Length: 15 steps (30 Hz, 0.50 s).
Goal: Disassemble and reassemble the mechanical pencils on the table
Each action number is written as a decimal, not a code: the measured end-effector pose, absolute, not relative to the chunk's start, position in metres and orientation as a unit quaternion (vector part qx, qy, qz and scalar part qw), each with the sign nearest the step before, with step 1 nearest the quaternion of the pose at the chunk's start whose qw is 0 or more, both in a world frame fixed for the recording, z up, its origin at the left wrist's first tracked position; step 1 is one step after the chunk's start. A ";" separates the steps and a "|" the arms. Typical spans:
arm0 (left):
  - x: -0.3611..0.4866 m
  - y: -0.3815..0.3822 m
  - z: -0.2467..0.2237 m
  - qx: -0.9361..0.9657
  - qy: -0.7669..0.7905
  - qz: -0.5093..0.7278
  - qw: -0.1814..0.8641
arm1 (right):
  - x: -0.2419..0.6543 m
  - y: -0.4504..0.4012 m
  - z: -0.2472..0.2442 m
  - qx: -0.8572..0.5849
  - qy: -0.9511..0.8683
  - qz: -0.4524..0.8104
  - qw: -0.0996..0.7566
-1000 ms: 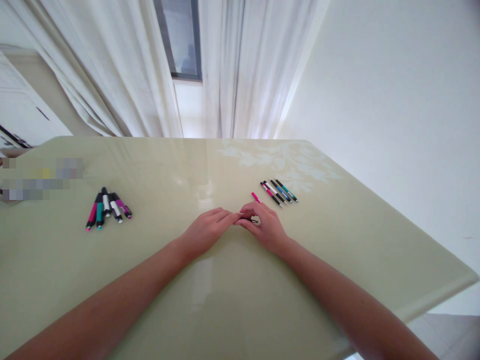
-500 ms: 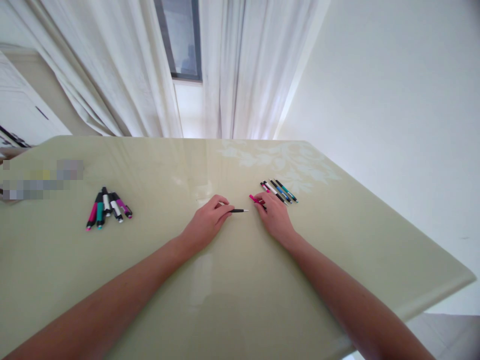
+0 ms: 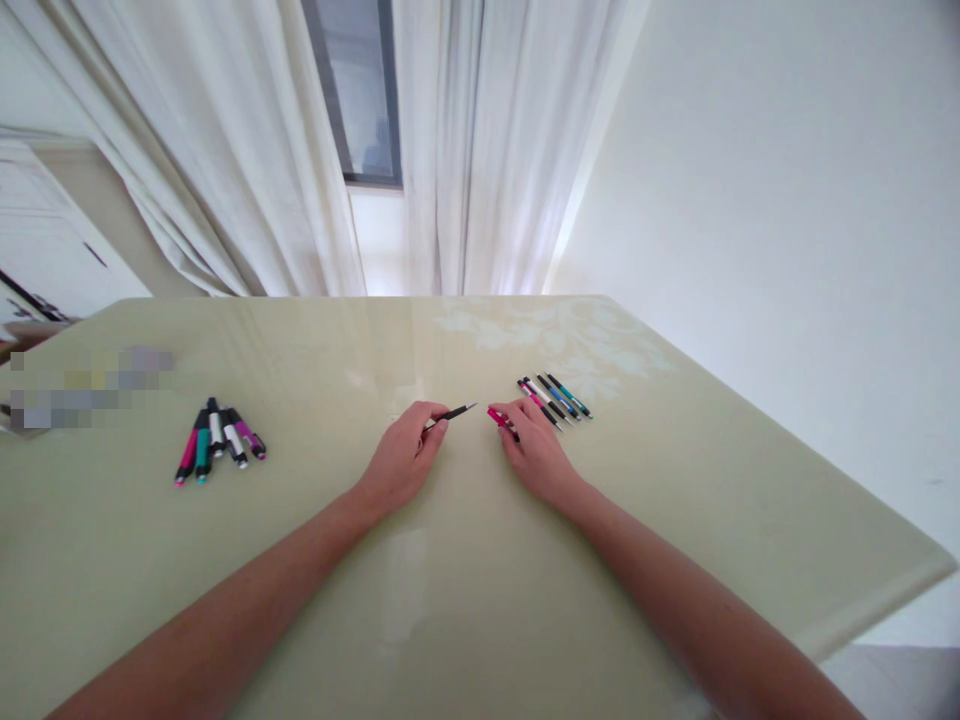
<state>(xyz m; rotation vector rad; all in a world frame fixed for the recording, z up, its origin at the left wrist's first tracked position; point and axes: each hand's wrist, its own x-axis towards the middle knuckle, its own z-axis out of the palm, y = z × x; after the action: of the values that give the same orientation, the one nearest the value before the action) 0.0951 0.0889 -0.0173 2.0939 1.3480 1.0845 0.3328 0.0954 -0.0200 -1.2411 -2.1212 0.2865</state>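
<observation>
My left hand is closed on a slim black pen part with a silver tip, which points up and to the right. My right hand pinches a pink and black pen piece, its pink end turned toward the other hand. A small gap separates the two pieces, and both hands are low over the table. Just beyond the right hand lie several slim pens side by side, in pink, white, blue and green with black. Fingers hide part of each held piece.
A pale green glossy table spans the view. On its left lies a cluster of short pen barrels in pink, green, white and purple. A blurred-out object is at the far left. White curtains hang behind the table.
The black part in my left hand has swung from level to tip-up. My right hand has drawn the pink piece slightly left, uncovering more of the pens. The view has tilted a little upward.
</observation>
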 end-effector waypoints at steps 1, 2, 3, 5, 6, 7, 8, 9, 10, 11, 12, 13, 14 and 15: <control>0.095 0.089 -0.017 0.760 0.480 0.384 0.211 | 0.332 0.095 -0.020 -0.471 -0.810 0.115 0.329; 0.095 0.088 -0.017 0.766 0.473 0.380 0.210 | 0.331 0.094 -0.019 -0.468 -0.811 0.121 0.330; 0.095 0.088 -0.016 0.771 0.468 0.378 0.208 | 0.330 0.094 -0.019 -0.467 -0.810 0.128 0.330; 0.095 0.089 -0.016 0.776 0.462 0.375 0.207 | 0.329 0.095 -0.019 -0.469 -0.807 0.140 0.330; 0.095 0.089 -0.016 0.777 0.460 0.377 0.208 | 0.329 0.095 -0.019 -0.470 -0.806 0.145 0.330; 0.095 0.089 -0.017 0.776 0.457 0.382 0.210 | 0.329 0.095 -0.020 -0.470 -0.805 0.150 0.329; 0.095 0.090 -0.018 0.775 0.452 0.387 0.214 | 0.328 0.096 -0.020 -0.469 -0.806 0.154 0.328; 0.094 0.090 -0.020 0.774 0.445 0.394 0.220 | 0.328 0.096 -0.021 -0.467 -0.807 0.157 0.326; 0.093 0.091 -0.021 0.772 0.438 0.400 0.228 | 0.328 0.096 -0.022 -0.465 -0.809 0.159 0.323; 0.093 0.092 -0.023 0.770 0.432 0.406 0.235 | 0.328 0.096 -0.023 -0.464 -0.811 0.159 0.319; 0.092 0.092 -0.025 0.770 0.427 0.408 0.241 | 0.328 0.096 -0.023 -0.464 -0.813 0.160 0.314; 0.092 0.093 -0.026 0.770 0.424 0.409 0.245 | 0.328 0.096 -0.024 -0.465 -0.814 0.160 0.309; 0.092 0.093 -0.027 0.770 0.422 0.410 0.246 | 0.328 0.095 -0.024 -0.465 -0.815 0.160 0.305; 0.091 0.094 -0.028 0.770 0.422 0.410 0.245 | 0.327 0.095 -0.024 -0.465 -0.817 0.160 0.301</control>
<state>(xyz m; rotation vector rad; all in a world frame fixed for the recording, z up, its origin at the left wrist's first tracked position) 0.0915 0.0937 -0.0277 2.1037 1.1533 1.1196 0.3274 0.0949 -0.0236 -1.2342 -2.1679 0.4253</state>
